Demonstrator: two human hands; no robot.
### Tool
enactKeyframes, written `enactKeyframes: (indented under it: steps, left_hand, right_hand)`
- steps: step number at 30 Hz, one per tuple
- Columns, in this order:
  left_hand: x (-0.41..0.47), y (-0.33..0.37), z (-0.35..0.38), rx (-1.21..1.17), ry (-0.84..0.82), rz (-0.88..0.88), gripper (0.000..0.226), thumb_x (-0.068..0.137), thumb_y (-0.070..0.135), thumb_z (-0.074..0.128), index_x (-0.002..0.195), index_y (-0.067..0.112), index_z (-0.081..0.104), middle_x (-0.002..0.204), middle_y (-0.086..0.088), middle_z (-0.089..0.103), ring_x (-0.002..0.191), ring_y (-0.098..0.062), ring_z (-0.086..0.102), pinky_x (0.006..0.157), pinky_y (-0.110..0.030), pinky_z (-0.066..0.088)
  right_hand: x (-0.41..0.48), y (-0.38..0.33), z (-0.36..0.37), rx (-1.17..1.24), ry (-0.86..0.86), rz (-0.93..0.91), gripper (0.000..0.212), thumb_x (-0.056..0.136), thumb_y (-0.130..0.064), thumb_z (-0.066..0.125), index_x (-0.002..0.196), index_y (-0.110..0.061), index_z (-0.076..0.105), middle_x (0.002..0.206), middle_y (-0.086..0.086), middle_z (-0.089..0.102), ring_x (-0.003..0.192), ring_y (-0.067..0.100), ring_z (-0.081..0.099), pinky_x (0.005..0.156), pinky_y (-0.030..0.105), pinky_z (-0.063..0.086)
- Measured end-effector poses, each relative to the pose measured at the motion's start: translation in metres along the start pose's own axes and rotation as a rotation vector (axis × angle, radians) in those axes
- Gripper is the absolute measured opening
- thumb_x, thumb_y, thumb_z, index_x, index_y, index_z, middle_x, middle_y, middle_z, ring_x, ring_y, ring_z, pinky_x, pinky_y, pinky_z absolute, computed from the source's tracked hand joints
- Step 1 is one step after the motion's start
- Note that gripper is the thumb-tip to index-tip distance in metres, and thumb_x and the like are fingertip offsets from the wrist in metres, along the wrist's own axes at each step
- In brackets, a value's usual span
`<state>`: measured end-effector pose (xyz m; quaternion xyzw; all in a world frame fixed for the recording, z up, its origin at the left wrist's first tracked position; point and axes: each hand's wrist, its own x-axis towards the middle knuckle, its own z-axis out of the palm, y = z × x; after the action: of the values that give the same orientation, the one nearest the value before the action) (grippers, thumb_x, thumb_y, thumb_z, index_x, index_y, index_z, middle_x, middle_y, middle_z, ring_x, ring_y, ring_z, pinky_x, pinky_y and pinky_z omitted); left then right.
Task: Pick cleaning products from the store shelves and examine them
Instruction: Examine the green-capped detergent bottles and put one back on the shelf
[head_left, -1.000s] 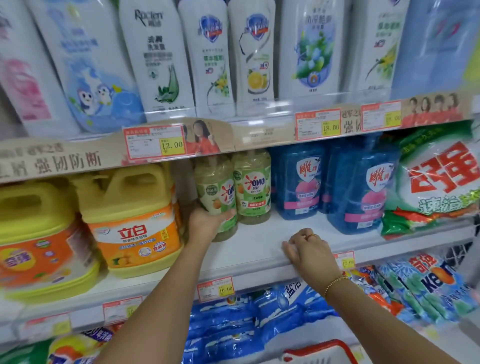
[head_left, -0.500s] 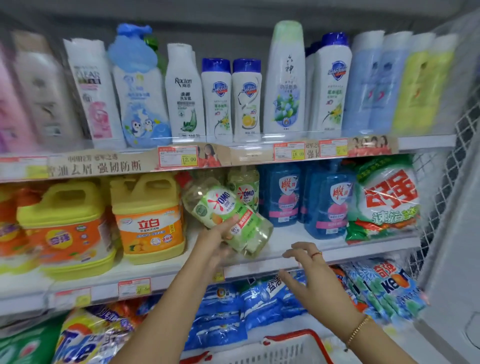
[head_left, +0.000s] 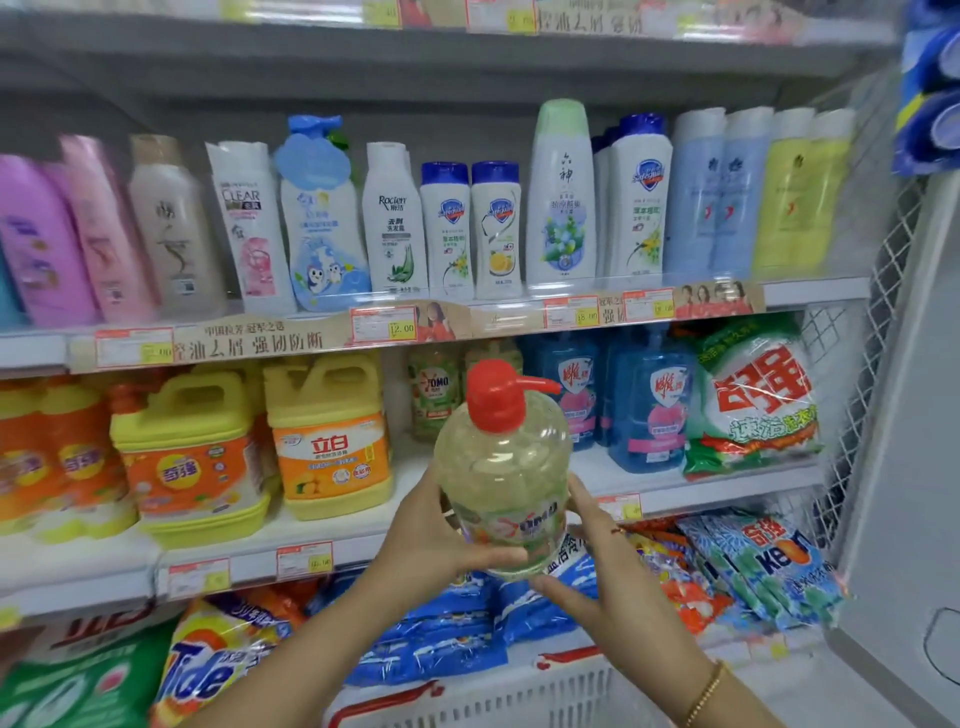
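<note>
Both hands up in front of the middle shelf (head_left: 675, 486), forearms angled in from below. Bottle (head_left: 501, 483) of pale green liquid held upright between them, off the shelf, red pump cap (head_left: 493, 395) on top, spout pointing right. Left hand (head_left: 441, 540) grips the lower left side, thumb wrapped across the label. Right hand (head_left: 608, 561) cradles the lower right, fingers spread up the side, thumb under the base. Basket (head_left: 467, 696) sits below the forearms.
</note>
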<state>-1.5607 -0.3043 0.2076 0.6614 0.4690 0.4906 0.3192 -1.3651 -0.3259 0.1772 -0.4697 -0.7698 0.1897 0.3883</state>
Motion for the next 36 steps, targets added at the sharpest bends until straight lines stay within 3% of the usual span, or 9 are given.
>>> enactKeyframes:
  steps: [6, 9, 16, 18, 23, 28, 31, 34, 36]
  left_hand:
    - [-0.019, 0.011, -0.022, 0.06, 0.068, 0.133, 0.095, 0.032, 0.037, 0.097, 0.116, 0.033, 0.053, 0.104, 0.029, 0.065, 0.1, 0.008, 0.061, 0.075, -0.007, 0.046]
    - [-0.023, 0.004, -0.028, 0.02, 0.102, 0.065, 0.097, 0.035, 0.038, 0.097, 0.122, 0.029, 0.055, 0.106, 0.017, 0.069, 0.101, 0.001, 0.064, 0.08, -0.016, 0.052]
    - [-0.027, 0.011, -0.03, -0.472, 0.116, -0.08, 0.06, 0.053, 0.026, 0.078, 0.11, 0.015, 0.062, 0.097, 0.002, 0.075, 0.09, -0.018, 0.071, 0.065, -0.029, 0.058]
    - [-0.028, 0.011, -0.033, -0.561, 0.071, -0.109, 0.052, 0.056, 0.026, 0.075, 0.106, 0.017, 0.063, 0.095, 0.003, 0.075, 0.085, -0.017, 0.072, 0.063, -0.03, 0.058]
    - [-0.028, 0.007, -0.046, -0.635, -0.038, -0.068, 0.101, 0.044, 0.073, 0.077, 0.125, 0.018, 0.056, 0.119, -0.006, 0.068, 0.109, -0.027, 0.065, 0.082, -0.042, 0.058]
    - [-0.02, 0.009, -0.056, -0.894, -0.202, 0.004, 0.111, 0.06, 0.073, 0.066, 0.147, 0.012, 0.033, 0.143, -0.014, 0.048, 0.131, -0.031, 0.047, 0.1, -0.047, 0.046]
    - [-0.02, 0.009, -0.06, -0.996, -0.279, -0.017, 0.077, 0.061, 0.051, 0.082, 0.124, 0.01, 0.063, 0.12, -0.012, 0.066, 0.114, -0.026, 0.062, 0.089, -0.039, 0.054]
    - [-0.019, 0.002, -0.063, -1.091, -0.325, -0.031, 0.062, 0.046, 0.033, 0.094, 0.101, 0.013, 0.075, 0.103, -0.009, 0.072, 0.1, -0.024, 0.068, 0.082, -0.041, 0.057]
    - [-0.019, -0.001, -0.062, -1.13, -0.346, -0.044, 0.067, 0.037, 0.029, 0.097, 0.099, 0.014, 0.075, 0.103, -0.01, 0.072, 0.1, -0.026, 0.069, 0.078, -0.042, 0.058]
  right_hand:
    - [0.005, -0.016, 0.025, 0.044, 0.153, -0.032, 0.079, 0.083, -0.041, 0.066, 0.146, -0.037, 0.019, 0.14, -0.021, 0.042, 0.125, -0.006, 0.041, 0.101, 0.015, 0.04]
    - [0.004, -0.025, 0.034, 0.034, 0.159, -0.058, 0.088, 0.083, -0.041, 0.067, 0.145, -0.049, 0.006, 0.141, -0.031, 0.033, 0.126, -0.017, 0.033, 0.093, -0.003, 0.028]
    - [-0.009, -0.041, 0.076, 0.083, 0.362, -0.104, 0.117, 0.063, -0.035, 0.085, 0.139, -0.06, -0.001, 0.152, -0.029, -0.004, 0.133, -0.023, 0.003, 0.09, -0.01, 0.02]
    - [-0.008, -0.047, 0.082, 0.074, 0.469, -0.146, 0.117, 0.061, -0.028, 0.087, 0.14, -0.059, 0.006, 0.151, -0.027, 0.001, 0.132, -0.023, 0.006, 0.086, -0.011, 0.023]
    - [-0.01, -0.058, 0.073, 0.022, 0.611, -0.224, 0.101, 0.054, -0.031, 0.085, 0.14, -0.038, 0.031, 0.139, 0.002, 0.036, 0.128, -0.012, 0.028, 0.093, -0.003, 0.028]
    - [-0.019, -0.074, 0.083, 0.961, 0.297, -0.049, 0.09, 0.052, -0.039, 0.085, 0.131, -0.025, 0.045, 0.122, -0.005, 0.063, 0.113, 0.015, 0.06, 0.085, 0.025, 0.052]
    - [-0.023, -0.079, 0.089, 1.546, 0.039, 0.189, 0.096, 0.035, -0.061, 0.086, 0.118, -0.02, 0.06, 0.11, 0.017, 0.068, 0.088, 0.037, 0.068, 0.067, 0.05, 0.057]
    - [-0.027, -0.077, 0.078, 1.742, -0.203, 0.382, 0.098, 0.025, -0.072, 0.081, 0.101, -0.01, 0.073, 0.094, 0.027, 0.067, 0.065, 0.039, 0.065, 0.055, 0.045, 0.055]
    - [-0.029, -0.065, 0.072, 1.788, -0.375, 0.428, 0.103, 0.036, -0.078, 0.075, 0.111, -0.008, 0.069, 0.1, 0.026, 0.067, 0.065, 0.035, 0.065, 0.057, 0.041, 0.056]
